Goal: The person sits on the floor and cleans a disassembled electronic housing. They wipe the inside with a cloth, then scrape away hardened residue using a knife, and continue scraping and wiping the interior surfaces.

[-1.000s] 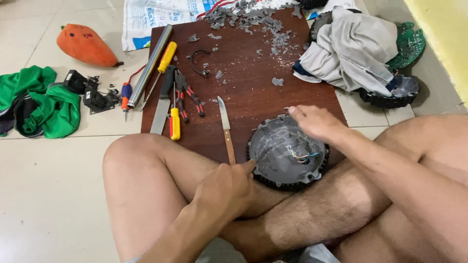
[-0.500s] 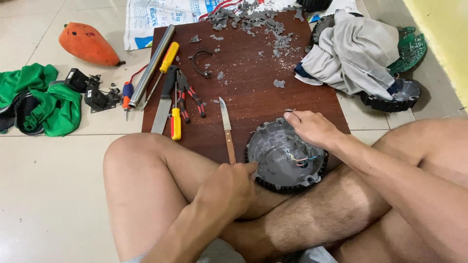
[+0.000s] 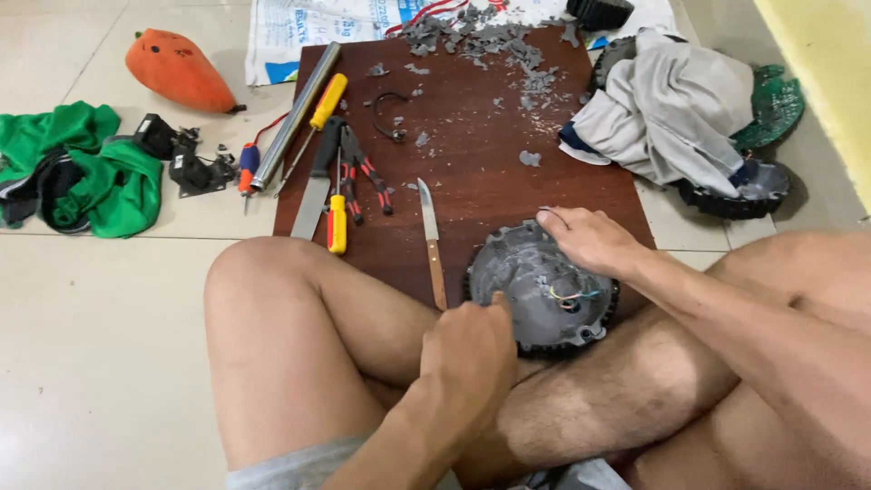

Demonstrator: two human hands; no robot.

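Note:
A grey round housing [image 3: 531, 286] with a toothed black rim and coloured wires at its middle rests on my crossed legs and on the near edge of a brown board [image 3: 481, 172]. My left hand [image 3: 467, 354] is closed at its near left rim, with the thumb pressed on top. My right hand [image 3: 590, 240] grips the far rim, fingers curled over the edge near a thin wire. A knife [image 3: 430, 236] with a wooden handle lies on the board, its handle end beside my left knuckles.
On the board's left lie a yellow-handled screwdriver [image 3: 322, 104], red pliers [image 3: 363, 172], a metal bar [image 3: 299, 113] and grey debris [image 3: 472, 36]. A grey cloth [image 3: 667, 109] covers black parts at the right. Green cloth [image 3: 86, 172] and an orange toy [image 3: 177, 73] sit at the left.
My right hand has slid from the housing's right side to its far rim. The left hand stays at the near rim and the knife has not moved.

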